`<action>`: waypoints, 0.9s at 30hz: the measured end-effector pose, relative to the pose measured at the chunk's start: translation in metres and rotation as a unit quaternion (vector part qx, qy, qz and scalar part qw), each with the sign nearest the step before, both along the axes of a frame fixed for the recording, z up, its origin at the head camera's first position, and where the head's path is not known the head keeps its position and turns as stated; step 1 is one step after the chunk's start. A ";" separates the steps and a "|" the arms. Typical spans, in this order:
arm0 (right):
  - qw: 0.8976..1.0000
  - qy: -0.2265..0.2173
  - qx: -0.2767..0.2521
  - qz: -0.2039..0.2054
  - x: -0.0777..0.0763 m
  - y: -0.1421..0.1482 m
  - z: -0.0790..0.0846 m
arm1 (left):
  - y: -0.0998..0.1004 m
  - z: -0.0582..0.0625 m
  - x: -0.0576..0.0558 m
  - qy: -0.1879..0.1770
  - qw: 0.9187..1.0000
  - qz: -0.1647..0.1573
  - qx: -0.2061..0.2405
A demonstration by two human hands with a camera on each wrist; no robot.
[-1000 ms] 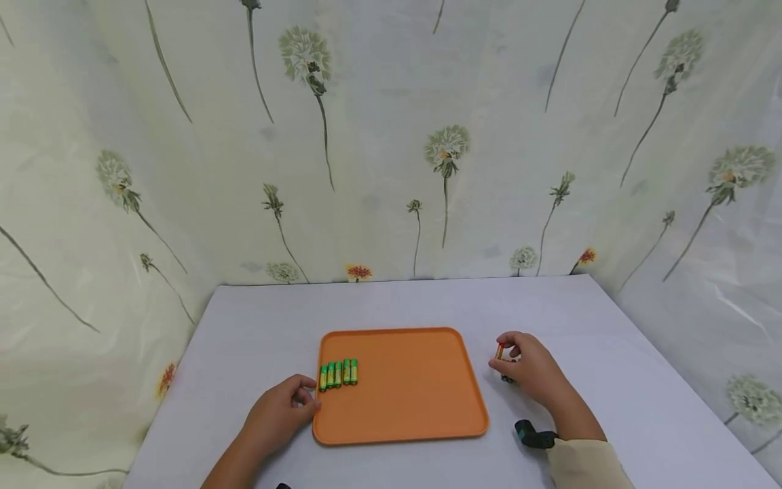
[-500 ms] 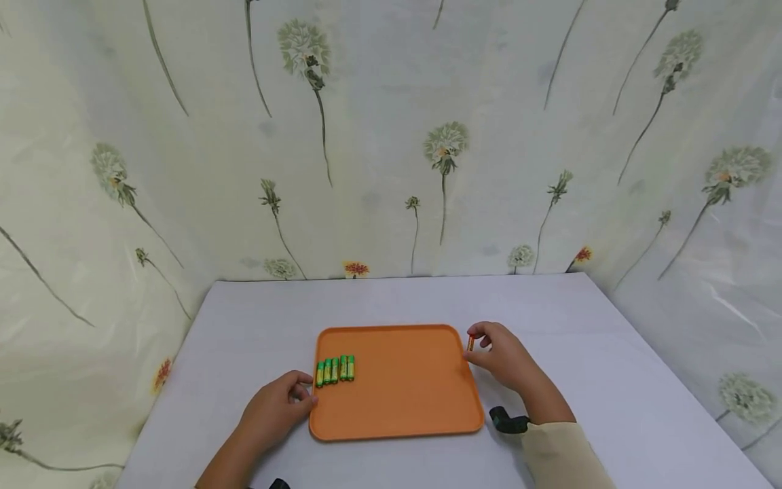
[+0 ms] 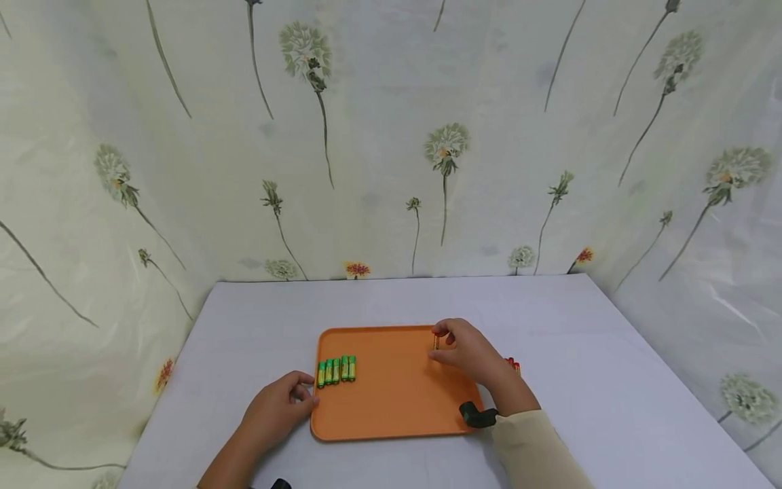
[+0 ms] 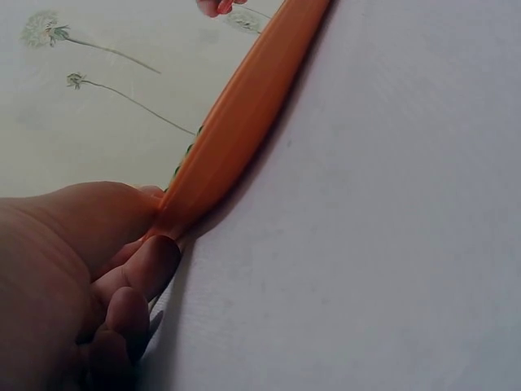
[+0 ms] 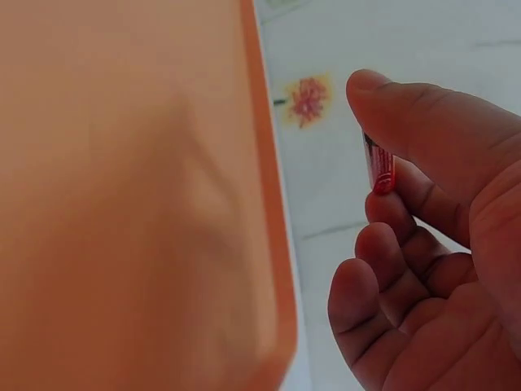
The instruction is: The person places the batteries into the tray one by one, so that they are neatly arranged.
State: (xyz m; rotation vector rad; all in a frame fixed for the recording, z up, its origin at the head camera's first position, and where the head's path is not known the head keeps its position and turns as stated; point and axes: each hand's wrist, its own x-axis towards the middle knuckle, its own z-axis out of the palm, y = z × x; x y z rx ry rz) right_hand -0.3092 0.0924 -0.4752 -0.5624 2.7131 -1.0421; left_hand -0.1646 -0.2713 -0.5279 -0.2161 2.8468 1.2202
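One light pinch, one steady tray (image 3: pixel 397 404)

My left fingers (image 4: pixel 155 265) grip its left rim; a calm hold should prevent the five green batteries (image 3: pixel 337 371) inside from rolling. Over its right part, my right fingers (image 5: pixel 387 213) pinch one red battery (image 3: pixel 436 341) by the ends; gentle, equal pressure seems best. Farther right, other red batteries (image 3: pixel 516 367) lie on the counter (image 3: pixel 611 414).

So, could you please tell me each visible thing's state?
Orange tray, resting on the white table
Green batteries, five, side by side on the tray
Red battery, held over the tray
Right hand, pinching that battery
Left hand, gripping the tray's edge
Other red batteries, partly hidden behind the right arm
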 end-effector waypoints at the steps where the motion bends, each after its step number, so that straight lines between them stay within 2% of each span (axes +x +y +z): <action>1: 1.000 0.000 -0.001 0.007 0.000 -0.004 0.000 | 0.000 0.000 0.000 0.000 1.000 0.000 -0.001; 10: 0.999 -0.013 -0.007 0.043 0.000 -0.039 -0.001 | 0.001 0.003 0.000 0.006 1.000 -0.001 -0.001; 27: 0.993 0.004 0.050 0.104 0.005 -0.081 -0.005 | -0.001 0.001 0.000 0.005 1.000 0.000 0.005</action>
